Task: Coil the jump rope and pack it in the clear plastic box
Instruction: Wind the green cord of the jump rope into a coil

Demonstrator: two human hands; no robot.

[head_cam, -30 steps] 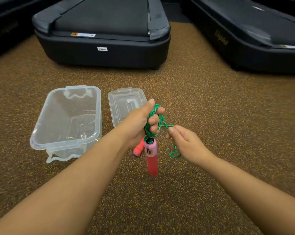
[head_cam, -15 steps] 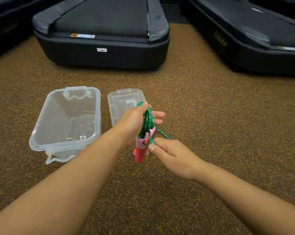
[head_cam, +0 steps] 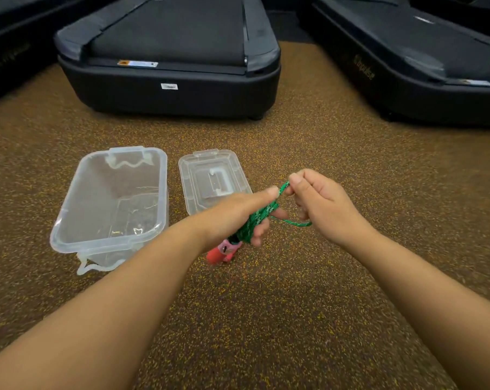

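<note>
The green jump rope (head_cam: 256, 220) is bundled in coils in my left hand (head_cam: 238, 212), which is closed around it. Its pink handles (head_cam: 222, 250) poke out below that hand, partly hidden. My right hand (head_cam: 320, 202) pinches a loose loop of the same rope just right of the left thumb, and a strand hangs in a small arc between the two hands. The clear plastic box (head_cam: 69, 220) stands open on the floor to the left, with nothing in it. Its clear lid (head_cam: 190, 170) lies flat beside it, partly behind my left hand.
The floor (head_cam: 266, 319) is brown speckled rubber. A black treadmill base (head_cam: 170, 88) stands just beyond the box and lid. Another treadmill (head_cam: 407, 71) runs along the right, and a dark machine edge (head_cam: 10, 54) shows at the far left.
My right hand has risen from beside the handles to the top of the bundle, drawing a rope loop up to the right. The left hand has tilted, and the handles now point down-left.
</note>
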